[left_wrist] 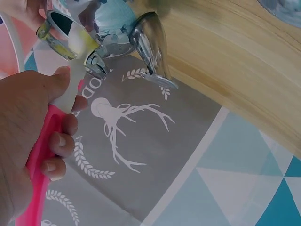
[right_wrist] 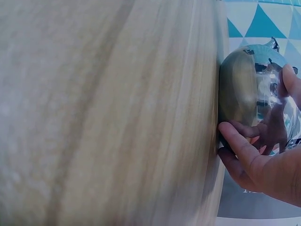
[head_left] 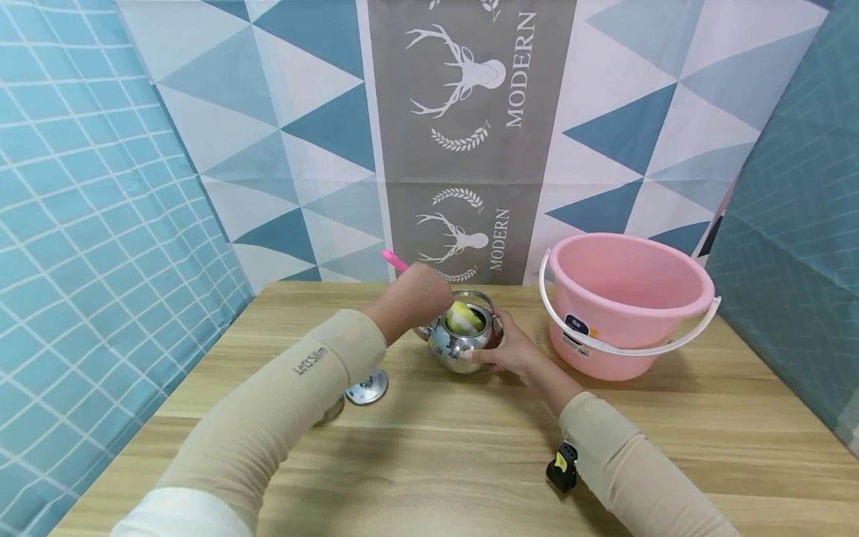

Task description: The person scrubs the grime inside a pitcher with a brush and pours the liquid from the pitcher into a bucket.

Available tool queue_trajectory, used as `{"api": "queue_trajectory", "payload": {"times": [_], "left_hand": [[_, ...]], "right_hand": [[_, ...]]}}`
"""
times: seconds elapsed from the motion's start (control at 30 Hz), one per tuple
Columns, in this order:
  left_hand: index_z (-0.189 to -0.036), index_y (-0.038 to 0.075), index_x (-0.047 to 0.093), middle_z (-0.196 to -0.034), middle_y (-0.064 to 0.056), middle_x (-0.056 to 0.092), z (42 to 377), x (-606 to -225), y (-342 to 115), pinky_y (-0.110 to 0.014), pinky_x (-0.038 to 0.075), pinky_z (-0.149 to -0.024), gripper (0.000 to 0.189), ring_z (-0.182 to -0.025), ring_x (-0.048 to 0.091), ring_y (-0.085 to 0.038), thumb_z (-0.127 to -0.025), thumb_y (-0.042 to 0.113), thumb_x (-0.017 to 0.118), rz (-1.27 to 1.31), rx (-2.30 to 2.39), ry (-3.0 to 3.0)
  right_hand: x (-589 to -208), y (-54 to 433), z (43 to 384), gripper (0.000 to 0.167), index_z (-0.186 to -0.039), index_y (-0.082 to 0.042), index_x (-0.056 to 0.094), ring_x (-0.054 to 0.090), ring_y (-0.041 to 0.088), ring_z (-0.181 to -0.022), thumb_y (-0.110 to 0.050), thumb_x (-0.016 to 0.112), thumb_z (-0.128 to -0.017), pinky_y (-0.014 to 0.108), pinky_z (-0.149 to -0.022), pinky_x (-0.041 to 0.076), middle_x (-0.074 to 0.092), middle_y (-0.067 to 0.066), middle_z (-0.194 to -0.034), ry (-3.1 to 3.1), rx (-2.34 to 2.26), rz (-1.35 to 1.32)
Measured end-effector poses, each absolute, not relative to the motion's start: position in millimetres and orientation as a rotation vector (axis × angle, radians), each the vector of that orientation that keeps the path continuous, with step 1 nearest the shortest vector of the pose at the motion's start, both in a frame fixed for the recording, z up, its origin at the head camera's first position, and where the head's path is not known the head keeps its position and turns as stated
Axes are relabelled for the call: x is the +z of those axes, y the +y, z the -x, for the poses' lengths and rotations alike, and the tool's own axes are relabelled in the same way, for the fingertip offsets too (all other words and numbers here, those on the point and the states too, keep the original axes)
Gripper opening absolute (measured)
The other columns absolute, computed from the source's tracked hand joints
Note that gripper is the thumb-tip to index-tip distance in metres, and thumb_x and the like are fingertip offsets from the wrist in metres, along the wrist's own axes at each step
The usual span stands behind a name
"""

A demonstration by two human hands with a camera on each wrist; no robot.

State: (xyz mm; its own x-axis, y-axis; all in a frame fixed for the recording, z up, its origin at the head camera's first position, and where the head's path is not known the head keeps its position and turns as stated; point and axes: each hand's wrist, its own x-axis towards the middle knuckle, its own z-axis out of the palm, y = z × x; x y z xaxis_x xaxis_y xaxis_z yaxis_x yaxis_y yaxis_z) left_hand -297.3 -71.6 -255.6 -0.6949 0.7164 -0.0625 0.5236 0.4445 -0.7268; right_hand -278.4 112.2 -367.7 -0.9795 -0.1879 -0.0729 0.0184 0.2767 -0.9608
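A shiny metal teapot (head_left: 456, 350) with a raised loop handle stands lidless on the table; its spout (left_wrist: 153, 47) shows in the left wrist view. My left hand (head_left: 424, 297) grips the pink handle (left_wrist: 44, 146) of a sponge brush, fingers wrapped round it and thumb along its white neck. The brush's yellow and white head (head_left: 463, 319) is inside the teapot's opening, its lower part hidden. My right hand (head_left: 515, 344) holds the teapot's right side, thumb and fingers (right_wrist: 242, 146) spread around the rounded body.
A pink bucket (head_left: 631, 328) with a white handle stands to the right of the teapot. Left of it, a round metal lid-like disc (head_left: 367, 388) lies on the wooden table (head_left: 416, 462), beside another round item partly hidden by my left sleeve. Patterned sheets (head_left: 322, 149) border the table.
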Motion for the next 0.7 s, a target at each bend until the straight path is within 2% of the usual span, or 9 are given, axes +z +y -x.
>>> {"api": "queue_trajectory", "payload": {"times": [0.37,0.7], "left_hand": [[-0.077,0.021,0.068,-0.074,0.006,0.064,297.4,-254.7,-64.4,-0.03,0.05,-0.055,0.013,-0.061,0.05,-0.01,-0.088,0.017,0.066,1.162,1.076,-2.431],[-0.079,0.017,0.07,-0.078,0.002,0.065,293.2,-253.2,-61.5,-0.032,0.053,-0.057,0.014,-0.064,0.055,-0.014,-0.09,0.016,0.061,1.274,1.121,-2.357]], "right_hand": [[-365.7,113.1,277.5,0.107,-0.155,-0.01,0.011,0.047,0.04,-0.119,-0.01,0.083,-0.076,0.043,-0.073,0.057,0.036,0.033,-0.14,2.343,-1.776,0.17],[-365.2,112.5,277.0,0.105,-0.154,-0.01,0.011,0.047,0.038,-0.116,-0.009,0.082,-0.077,0.043,-0.072,0.057,0.036,0.033,-0.139,2.343,-1.773,0.167]]}}
